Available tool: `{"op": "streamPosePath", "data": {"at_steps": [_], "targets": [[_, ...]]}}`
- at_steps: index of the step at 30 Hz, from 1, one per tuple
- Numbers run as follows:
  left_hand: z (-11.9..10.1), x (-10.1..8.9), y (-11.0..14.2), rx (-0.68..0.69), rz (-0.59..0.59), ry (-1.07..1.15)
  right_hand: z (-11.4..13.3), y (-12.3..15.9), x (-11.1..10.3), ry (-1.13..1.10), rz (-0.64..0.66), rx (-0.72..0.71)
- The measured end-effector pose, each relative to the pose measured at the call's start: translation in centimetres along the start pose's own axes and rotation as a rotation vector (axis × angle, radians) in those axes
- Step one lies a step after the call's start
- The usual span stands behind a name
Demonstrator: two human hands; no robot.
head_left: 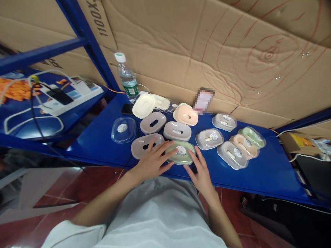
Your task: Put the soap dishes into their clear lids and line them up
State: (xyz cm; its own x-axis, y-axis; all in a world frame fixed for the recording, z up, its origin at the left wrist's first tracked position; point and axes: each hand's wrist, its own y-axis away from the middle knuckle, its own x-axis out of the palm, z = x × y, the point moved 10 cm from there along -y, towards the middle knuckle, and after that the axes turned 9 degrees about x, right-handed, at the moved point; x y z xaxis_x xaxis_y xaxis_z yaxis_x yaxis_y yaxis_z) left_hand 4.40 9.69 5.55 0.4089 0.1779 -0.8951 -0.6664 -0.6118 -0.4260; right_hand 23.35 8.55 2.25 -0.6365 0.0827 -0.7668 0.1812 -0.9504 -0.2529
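Just in front of the pale grey garment (160, 213), can see a green oval plastic dish (179, 158) under a clear lid with a round white sticker (181, 150), lying between both hands. At its left side, the left hand (150, 162), with fingers spread wide over the rim and also over a pale lilac-grey oval dish (139, 147) with a slot. At its right side, the right hand (201, 174), also with fingers wide apart, fingertips at the rim. Cannot tell how firmly pressing.

Behind, two more slotted lilac-grey dishes (177, 131) and, to the left, a clear plastic lid (128, 136). To the right, a group of five lidded dishes (231, 156) in grey, peach and green. Farther back, a peach dish (190, 119) and a cream dish (143, 106).

All on a blue table (227, 181), above a red tiled floor (74, 182). At the back, a water bottle (128, 81) with white cap, and a brown cardboard wall (165, 44) with red rings drawn. At far left, on a blue shelf (33, 124), a white power strip (77, 98) and orange pieces (18, 91).
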Motion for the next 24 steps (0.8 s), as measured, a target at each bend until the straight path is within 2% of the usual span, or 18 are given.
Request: {"op": "streamPosePath", "data": {"at_steps": [6,24], "targets": [[0.36,0.11,0.06,0.006,-0.077,-0.008,-0.15,-0.08,0.22,0.014,0.003,-0.007],[0.54,0.20,0.18,0.030,-0.065,-0.001,0.21,0.12,0.33,0.042,-0.009,-0.005]]}}
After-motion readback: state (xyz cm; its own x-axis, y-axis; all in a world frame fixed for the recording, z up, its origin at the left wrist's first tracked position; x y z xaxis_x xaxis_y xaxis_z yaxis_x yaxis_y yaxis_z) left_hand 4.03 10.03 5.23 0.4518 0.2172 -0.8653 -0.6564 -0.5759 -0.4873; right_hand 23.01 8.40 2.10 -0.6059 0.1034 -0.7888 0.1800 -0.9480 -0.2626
